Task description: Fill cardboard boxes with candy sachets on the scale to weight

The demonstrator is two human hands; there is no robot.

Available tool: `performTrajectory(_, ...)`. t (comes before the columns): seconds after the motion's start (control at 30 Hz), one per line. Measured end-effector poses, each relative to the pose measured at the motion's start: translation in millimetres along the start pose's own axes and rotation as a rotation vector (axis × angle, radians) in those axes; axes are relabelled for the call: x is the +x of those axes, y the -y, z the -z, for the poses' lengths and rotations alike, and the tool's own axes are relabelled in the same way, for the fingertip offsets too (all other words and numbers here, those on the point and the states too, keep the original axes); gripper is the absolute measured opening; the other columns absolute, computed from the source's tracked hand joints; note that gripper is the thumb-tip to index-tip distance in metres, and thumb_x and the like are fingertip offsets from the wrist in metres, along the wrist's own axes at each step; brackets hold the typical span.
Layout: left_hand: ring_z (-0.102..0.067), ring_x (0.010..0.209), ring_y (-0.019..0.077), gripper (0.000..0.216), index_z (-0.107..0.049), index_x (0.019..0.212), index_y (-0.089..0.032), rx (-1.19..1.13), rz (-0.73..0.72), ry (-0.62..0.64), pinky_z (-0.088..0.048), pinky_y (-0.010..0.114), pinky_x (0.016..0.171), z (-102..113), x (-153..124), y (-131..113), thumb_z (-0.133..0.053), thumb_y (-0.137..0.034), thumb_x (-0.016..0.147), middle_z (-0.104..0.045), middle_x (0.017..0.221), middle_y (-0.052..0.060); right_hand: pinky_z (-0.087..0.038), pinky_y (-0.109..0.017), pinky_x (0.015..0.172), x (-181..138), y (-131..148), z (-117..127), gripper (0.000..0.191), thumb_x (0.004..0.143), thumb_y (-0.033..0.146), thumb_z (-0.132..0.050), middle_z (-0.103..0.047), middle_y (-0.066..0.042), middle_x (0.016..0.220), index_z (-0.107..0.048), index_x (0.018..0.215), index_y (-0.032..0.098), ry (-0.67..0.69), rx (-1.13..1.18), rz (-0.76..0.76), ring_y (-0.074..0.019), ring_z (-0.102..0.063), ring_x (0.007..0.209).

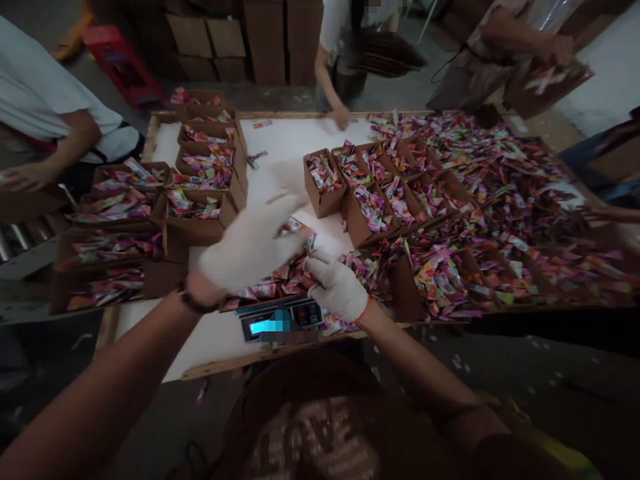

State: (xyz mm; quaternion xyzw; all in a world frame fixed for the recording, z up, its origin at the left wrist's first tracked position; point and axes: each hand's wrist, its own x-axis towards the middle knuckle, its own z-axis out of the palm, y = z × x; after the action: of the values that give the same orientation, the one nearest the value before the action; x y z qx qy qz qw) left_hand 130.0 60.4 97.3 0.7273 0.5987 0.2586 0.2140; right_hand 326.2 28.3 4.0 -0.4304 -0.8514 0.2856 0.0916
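My left hand, in a white knit glove, reaches over the scale with its fingers stretched out, slightly blurred. My right hand, gloved too, has its fingers curled together; a small wrapped packet shows at its fingertips, close to the left hand. Below both hands is a digital scale with a lit blue display. Colourful wrapped packets lie over its pan, which my left hand partly hides. Just beyond the hands stands an open carton filled with similar packets.
Filled cartons crowd the table's left side. More cartons stand on the right, amid a large heap of loose packets. A co-worker's hand is at the far edge; other people stand left and right. A red stool is behind.
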Motion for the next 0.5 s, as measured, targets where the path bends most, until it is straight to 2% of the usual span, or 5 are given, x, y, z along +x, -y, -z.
performTrajectory(0.07, -0.077, 0.109, 0.0297, 0.049, -0.081, 0.125, -0.017, -0.028, 0.076, -0.112, -0.061, 0.048, 0.104, 18.7, -27.5, 38.2, -0.065, -0.049, 0.090, -0.081, 0.128, 0.013, -0.057, -0.034, 0.099, 1.4, 12.8, 11.4, 0.022, 0.111, 0.024, -0.060, -0.077, -0.013, 0.133, -0.077, 0.125, 0.020, 0.084, -0.074, -0.029, -0.0265, -0.075, 0.119)
performTrajectory(0.17, -0.069, 0.087, 0.0275, 0.048, -0.080, 0.121, -0.022, -0.027, 0.365, -0.282, -0.056, 0.041, 0.074, 34.4, -71.1, 85.7, -0.065, -0.055, 0.090, -0.076, 0.091, 0.005, -0.060, -0.035, 0.090, 7.9, 31.2, 19.2, 0.032, 0.115, 0.037, -0.060, -0.076, -0.013, 0.143, -0.076, 0.139, 0.023, 0.232, -0.211, -0.118, -0.0284, -0.078, 0.120)
performTrajectory(0.3, -0.051, 0.062, 0.0203, 0.051, -0.078, 0.120, -0.023, -0.156, 0.710, -0.335, -0.037, 0.034, 0.056, 31.2, -118.6, 114.2, -0.073, -0.057, 0.082, -0.061, 0.067, -0.003, -0.063, -0.037, 0.089, 22.8, 47.9, 14.8, 0.034, 0.116, 0.037, -0.058, -0.082, -0.015, 0.137, -0.079, 0.138, 0.023, 0.471, -0.363, -0.156, -0.0314, -0.082, 0.123)
performTrajectory(0.4, -0.054, 0.063, 0.0205, 0.050, -0.078, 0.122, -0.022, -0.191, 0.759, -0.260, -0.039, 0.034, 0.055, 20.9, -135.6, 121.6, -0.071, -0.055, 0.085, -0.069, 0.074, -0.001, -0.062, -0.037, 0.091, 33.0, 53.6, 8.7, 0.034, 0.115, 0.021, -0.052, -0.086, -0.019, 0.127, -0.083, 0.129, 0.019, 0.559, -0.423, -0.115, -0.0320, -0.083, 0.123)
performTrajectory(0.5, -0.073, 0.084, 0.0275, 0.034, -0.081, 0.112, -0.021, -0.075, 0.537, -0.132, -0.059, 0.039, 0.072, 8.2, -134.7, 123.8, -0.062, -0.041, 0.091, -0.085, 0.099, 0.009, -0.059, -0.033, 0.089, 32.3, 50.3, 14.9, 0.032, 0.113, 0.016, -0.054, -0.086, -0.018, 0.126, -0.083, 0.126, 0.019, 0.495, -0.421, -0.102, -0.0291, -0.083, 0.119)
